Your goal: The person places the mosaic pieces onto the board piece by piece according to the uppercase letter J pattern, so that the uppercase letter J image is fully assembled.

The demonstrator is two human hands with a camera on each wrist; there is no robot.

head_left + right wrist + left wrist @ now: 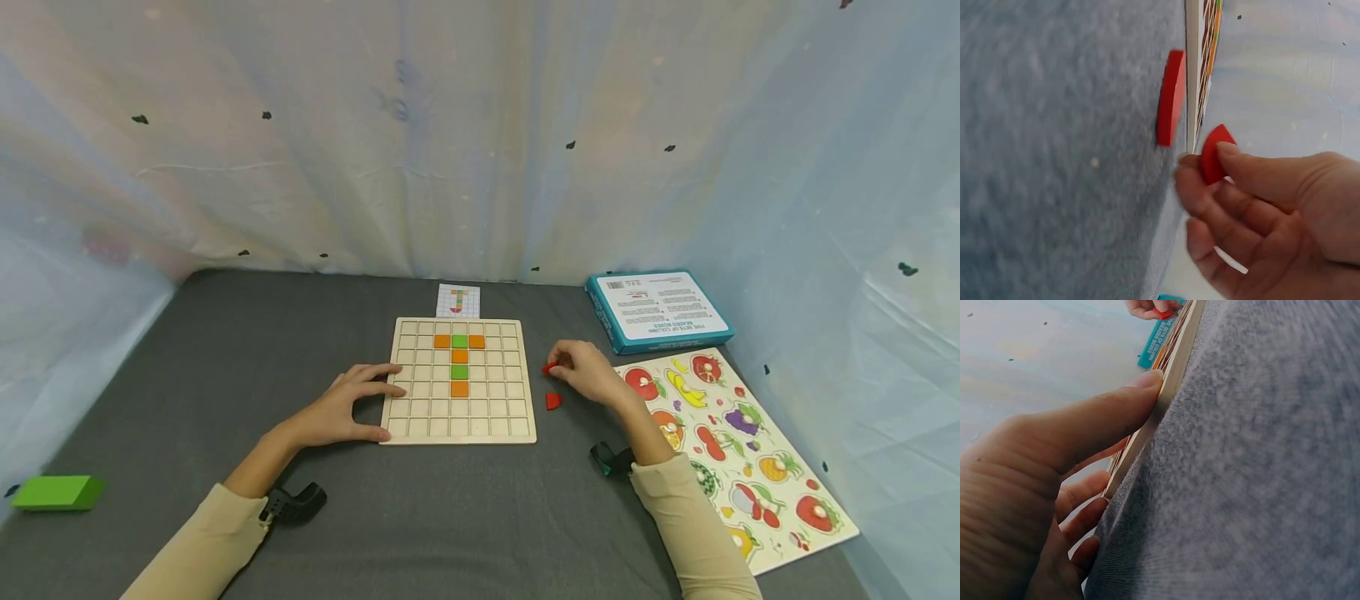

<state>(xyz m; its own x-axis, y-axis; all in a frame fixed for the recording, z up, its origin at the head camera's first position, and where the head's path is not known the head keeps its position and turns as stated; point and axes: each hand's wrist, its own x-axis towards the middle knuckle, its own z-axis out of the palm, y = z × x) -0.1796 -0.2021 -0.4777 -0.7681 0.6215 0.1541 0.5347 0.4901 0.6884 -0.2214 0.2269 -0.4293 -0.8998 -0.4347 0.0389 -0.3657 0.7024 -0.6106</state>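
A wooden grid board (420,417) lies on the dark cloth, with orange squares (460,389) and green squares (460,372) set in a T shape. My left hand (348,404) rests at the board's left side, fingers spread along the edge; the thumb (1129,403) presses the rim in the left wrist view. Right of the board, my right hand (588,371) pinches a red quarter-circle piece (1215,156) between thumb and fingers. Another red piece (553,402) with a curved side lies on the cloth just below that hand. A small pattern card (470,304) touches the board's far edge.
A teal box (667,308) lies at the back right. Beneath and beside my right forearm is a fruit-picture board (750,442). A green block (58,493) sits far left. Pale curtains (480,150) hang behind the table and along its sides.
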